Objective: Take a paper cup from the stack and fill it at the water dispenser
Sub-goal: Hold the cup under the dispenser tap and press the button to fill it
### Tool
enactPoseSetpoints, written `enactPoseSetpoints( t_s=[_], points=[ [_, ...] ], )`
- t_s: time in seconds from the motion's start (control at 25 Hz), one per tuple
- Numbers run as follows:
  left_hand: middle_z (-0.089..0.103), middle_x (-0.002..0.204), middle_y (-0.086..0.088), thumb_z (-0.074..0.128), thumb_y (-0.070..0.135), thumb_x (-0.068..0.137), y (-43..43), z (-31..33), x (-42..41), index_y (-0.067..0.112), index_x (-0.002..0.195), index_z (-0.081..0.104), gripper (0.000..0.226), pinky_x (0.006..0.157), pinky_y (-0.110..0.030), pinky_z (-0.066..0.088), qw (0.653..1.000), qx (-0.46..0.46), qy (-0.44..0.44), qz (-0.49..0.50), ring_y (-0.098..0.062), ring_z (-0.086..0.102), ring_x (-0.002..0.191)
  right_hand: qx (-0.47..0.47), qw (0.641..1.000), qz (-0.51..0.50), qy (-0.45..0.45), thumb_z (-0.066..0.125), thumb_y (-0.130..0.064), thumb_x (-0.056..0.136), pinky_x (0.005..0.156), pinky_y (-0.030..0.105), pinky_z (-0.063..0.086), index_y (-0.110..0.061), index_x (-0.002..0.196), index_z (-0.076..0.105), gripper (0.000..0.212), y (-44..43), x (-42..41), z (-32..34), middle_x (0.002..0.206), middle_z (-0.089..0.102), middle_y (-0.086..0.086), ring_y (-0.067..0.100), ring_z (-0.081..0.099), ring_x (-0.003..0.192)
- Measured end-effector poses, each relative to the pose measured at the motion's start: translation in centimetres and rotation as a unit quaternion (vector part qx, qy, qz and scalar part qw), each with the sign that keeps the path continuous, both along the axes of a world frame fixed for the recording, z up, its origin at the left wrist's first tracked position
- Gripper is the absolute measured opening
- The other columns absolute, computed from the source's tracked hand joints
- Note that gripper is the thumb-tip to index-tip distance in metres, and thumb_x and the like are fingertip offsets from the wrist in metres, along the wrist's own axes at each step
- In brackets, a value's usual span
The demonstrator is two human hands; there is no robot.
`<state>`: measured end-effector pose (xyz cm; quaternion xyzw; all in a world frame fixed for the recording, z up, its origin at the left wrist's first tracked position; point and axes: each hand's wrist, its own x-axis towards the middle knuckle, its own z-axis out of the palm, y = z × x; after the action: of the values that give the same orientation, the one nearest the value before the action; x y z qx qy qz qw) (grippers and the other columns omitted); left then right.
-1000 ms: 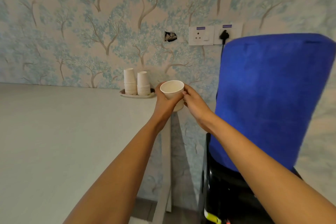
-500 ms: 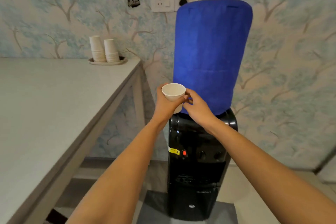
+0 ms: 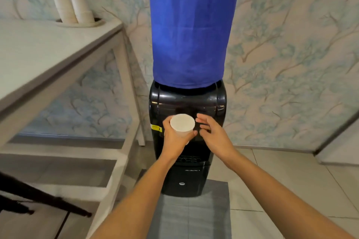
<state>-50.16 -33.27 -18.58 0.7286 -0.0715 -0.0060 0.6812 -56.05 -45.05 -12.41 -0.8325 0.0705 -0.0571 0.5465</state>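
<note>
My left hand (image 3: 173,139) is wrapped around an upright white paper cup (image 3: 182,124), whose inside looks empty. It is held in front of the black water dispenser (image 3: 187,103), just below the dispenser's top panel. My right hand (image 3: 212,136) is beside the cup on the right, fingers spread and pointing at the dispenser front, apart from the cup. The taps are hidden behind the cup and hands. A blue cloth cover (image 3: 192,25) wraps the bottle on top. Two stacks of paper cups (image 3: 72,7) stand on a small tray (image 3: 80,23) at the table's far corner.
A pale table (image 3: 48,48) with a lower shelf stands to the left of the dispenser. A grey mat (image 3: 191,213) lies on the tiled floor in front of it. A dark rod (image 3: 44,198) crosses the lower left. Patterned wallpaper runs behind.
The view dropped and closed in on the dispenser. The cup went down from the bottle's base to the dispenser front, and my right hand let go of it.
</note>
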Motion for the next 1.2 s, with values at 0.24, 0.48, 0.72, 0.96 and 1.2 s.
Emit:
enactPoseSetpoints(
  t_s=[0.24, 0.48, 0.72, 0.96, 1.2],
  points=[
    [0.049, 0.121, -0.001, 0.086, 0.016, 0.061, 0.1, -10.3, -0.8, 0.030, 0.117, 0.036, 0.077, 0.093, -0.031, 0.046, 0.997, 0.064, 0.049, 0.000, -0.019, 0.047, 0.115, -0.386, 0.921, 0.030, -0.038, 0.045, -0.019, 0.093, 0.101, 0.035, 0.038, -0.019, 0.140, 0.033, 0.048, -1.5, 0.4, -8.0, 0.137, 0.046, 0.003, 0.020, 0.041, 0.124],
    [0.053, 0.111, 0.011, 0.083, 0.007, 0.065, -0.7, -16.6, 1.9, 0.034, 0.112, 0.041, 0.068, 0.069, -0.004, 0.046, 0.997, 0.018, 0.072, -0.024, -0.008, 0.054, 0.103, -0.548, 0.833, 0.063, -0.038, 0.043, -0.024, 0.094, 0.110, 0.039, 0.027, -0.012, 0.145, 0.017, 0.058, -0.3, 3.4, -14.5, 0.148, 0.033, 0.006, 0.025, 0.029, 0.136],
    [0.055, 0.111, 0.010, 0.082, 0.010, 0.067, -2.2, -20.2, 5.3, 0.031, 0.117, 0.040, 0.069, 0.076, -0.017, 0.052, 0.993, -0.006, 0.107, -0.043, -0.004, 0.056, 0.102, -0.627, 0.778, 0.039, -0.011, 0.057, -0.020, 0.086, 0.109, 0.040, 0.031, -0.008, 0.145, 0.012, 0.075, 0.0, 6.0, -18.8, 0.151, 0.028, 0.010, 0.031, 0.031, 0.136],
    [0.056, 0.114, 0.000, 0.081, 0.013, 0.069, -2.5, -21.5, 7.5, 0.026, 0.119, 0.039, 0.067, 0.073, -0.017, 0.052, 0.989, -0.015, 0.141, -0.046, -0.009, 0.057, 0.102, -0.643, 0.765, 0.007, -0.043, 0.066, -0.022, 0.077, 0.106, 0.040, 0.037, -0.008, 0.145, 0.017, 0.085, 0.0, 7.3, -20.5, 0.152, 0.029, 0.009, 0.032, 0.037, 0.133],
    [0.057, 0.118, 0.000, 0.081, 0.015, 0.070, -2.8, -21.4, 8.5, 0.024, 0.123, 0.037, 0.069, 0.063, -0.009, 0.050, 0.985, -0.022, 0.161, -0.059, -0.008, 0.057, 0.104, -0.649, 0.759, 0.001, -0.048, 0.069, -0.020, 0.073, 0.104, 0.042, 0.039, -0.009, 0.146, 0.006, 0.098, -0.6, 7.4, -21.1, 0.156, 0.019, 0.008, 0.036, 0.039, 0.131]
  ],
)
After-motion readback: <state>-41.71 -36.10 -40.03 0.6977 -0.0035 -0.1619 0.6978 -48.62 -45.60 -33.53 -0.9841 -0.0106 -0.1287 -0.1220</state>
